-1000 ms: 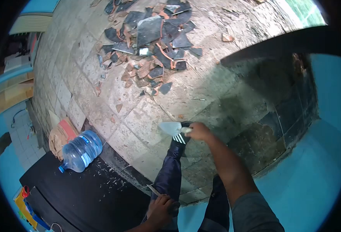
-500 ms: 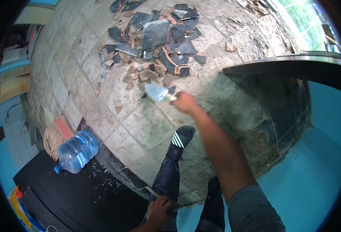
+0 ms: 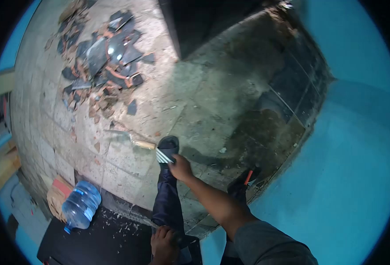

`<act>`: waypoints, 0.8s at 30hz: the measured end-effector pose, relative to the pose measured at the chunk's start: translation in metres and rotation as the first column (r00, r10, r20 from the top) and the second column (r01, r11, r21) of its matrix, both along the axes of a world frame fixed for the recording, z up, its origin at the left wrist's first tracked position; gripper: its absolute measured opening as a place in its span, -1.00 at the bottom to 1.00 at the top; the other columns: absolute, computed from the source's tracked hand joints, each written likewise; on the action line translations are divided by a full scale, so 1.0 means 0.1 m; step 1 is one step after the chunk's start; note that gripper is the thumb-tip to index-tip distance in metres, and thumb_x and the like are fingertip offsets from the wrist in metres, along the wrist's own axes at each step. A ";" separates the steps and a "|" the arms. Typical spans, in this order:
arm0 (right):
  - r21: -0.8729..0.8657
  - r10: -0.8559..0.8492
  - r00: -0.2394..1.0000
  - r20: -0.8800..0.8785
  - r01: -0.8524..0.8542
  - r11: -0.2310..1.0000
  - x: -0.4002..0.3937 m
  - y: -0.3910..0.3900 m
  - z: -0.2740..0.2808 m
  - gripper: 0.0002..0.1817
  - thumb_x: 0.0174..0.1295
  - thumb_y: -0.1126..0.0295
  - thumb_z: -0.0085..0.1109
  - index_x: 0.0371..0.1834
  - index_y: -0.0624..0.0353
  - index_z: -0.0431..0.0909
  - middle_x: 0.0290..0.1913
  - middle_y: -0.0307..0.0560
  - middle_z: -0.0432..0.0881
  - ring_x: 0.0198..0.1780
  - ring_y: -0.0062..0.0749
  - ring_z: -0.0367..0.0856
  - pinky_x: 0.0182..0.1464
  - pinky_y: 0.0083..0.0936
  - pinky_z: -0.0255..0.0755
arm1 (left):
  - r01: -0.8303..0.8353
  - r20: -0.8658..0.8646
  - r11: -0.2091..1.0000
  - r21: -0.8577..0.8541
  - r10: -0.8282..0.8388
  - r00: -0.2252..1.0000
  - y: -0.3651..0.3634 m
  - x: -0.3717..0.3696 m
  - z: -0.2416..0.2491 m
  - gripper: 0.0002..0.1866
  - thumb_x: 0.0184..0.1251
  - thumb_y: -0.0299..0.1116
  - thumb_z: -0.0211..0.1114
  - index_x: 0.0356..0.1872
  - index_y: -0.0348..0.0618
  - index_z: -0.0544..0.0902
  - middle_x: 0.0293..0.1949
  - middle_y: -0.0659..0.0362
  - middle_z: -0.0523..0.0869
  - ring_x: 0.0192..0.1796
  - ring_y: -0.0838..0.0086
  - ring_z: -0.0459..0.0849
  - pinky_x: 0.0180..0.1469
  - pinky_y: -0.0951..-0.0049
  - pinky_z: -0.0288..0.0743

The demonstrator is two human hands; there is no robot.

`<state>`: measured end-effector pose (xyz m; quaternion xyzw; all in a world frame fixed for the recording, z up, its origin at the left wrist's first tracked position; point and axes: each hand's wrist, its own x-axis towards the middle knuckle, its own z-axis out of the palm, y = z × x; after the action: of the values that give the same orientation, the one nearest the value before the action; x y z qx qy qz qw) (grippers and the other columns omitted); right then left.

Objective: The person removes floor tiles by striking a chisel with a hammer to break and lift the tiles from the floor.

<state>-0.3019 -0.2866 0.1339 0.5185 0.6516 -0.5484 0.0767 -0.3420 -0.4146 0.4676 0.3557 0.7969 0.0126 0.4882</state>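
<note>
My right hand (image 3: 181, 168) is low by the striped slide sandal (image 3: 164, 154) on my forward foot, overlapping its side. Its fingers are curled and partly hidden. Just beyond that foot a trowel lies on the tiled floor, its wooden handle (image 3: 143, 144) toward the sandal and its blurred blade pointing left. My left hand (image 3: 164, 243) rests on my leg, fingers wrapped round a thin tool (image 3: 151, 223) with a pale end, most of it hidden in the grip. Farther out is a heap of broken dark tiles (image 3: 109, 55).
A large clear blue water bottle (image 3: 82, 205) lies beside a torn brown paper sack (image 3: 57, 199) at lower left, near a black surface (image 3: 111, 243) scattered with chips. A dark panel (image 3: 204, 26) juts in at the top. Blue wall (image 3: 336, 168) bounds the right side.
My right hand has let go of the trowel, now on the floor, and drawn back to the sandal. My view has swung right, so the tile heap appears farther left.
</note>
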 end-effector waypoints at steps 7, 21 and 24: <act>-0.150 0.235 0.548 0.803 -0.197 0.969 2.80 0.04 1.00 -0.13 0.19 0.07 0.30 0.58 0.03 0.22 0.48 0.19 0.32 0.55 0.07 0.13 0.47 0.07 0.15 | 0.121 -0.059 0.992 -0.019 -0.122 0.991 0.26 0.23 0.05 -0.63 -0.12 -0.35 0.37 -0.15 -0.03 0.72 -0.01 0.15 0.67 0.16 0.11 0.60 0.12 0.09 0.44; -0.199 -0.147 0.742 0.654 0.356 0.913 3.85 -0.19 0.05 -0.57 0.22 0.15 0.23 0.06 0.19 0.60 -0.03 0.31 0.67 0.02 0.11 0.68 0.02 -0.06 0.53 | 0.323 -0.119 0.936 -0.138 -0.339 0.933 0.75 0.54 0.19 -0.63 0.02 -0.34 0.28 -0.06 -0.03 0.70 0.08 0.02 0.66 0.19 0.04 0.59 0.25 0.07 0.41; -0.255 0.087 0.879 0.468 0.041 0.966 4.11 0.01 -0.23 -0.71 0.22 0.17 0.20 -0.30 0.19 0.69 -0.32 0.17 0.70 -0.25 0.05 0.71 -0.16 -0.11 0.53 | 0.312 -0.084 0.934 -0.175 -0.329 0.941 0.93 0.54 0.35 -0.61 0.04 -0.33 0.26 -0.02 -0.04 0.70 0.13 -0.01 0.65 0.23 0.02 0.57 0.29 0.07 0.40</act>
<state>0.1091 -0.2853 0.1107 0.6149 0.5421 -0.4832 0.3074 -0.2880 -0.3217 0.5026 0.4411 0.7526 -0.1506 0.4651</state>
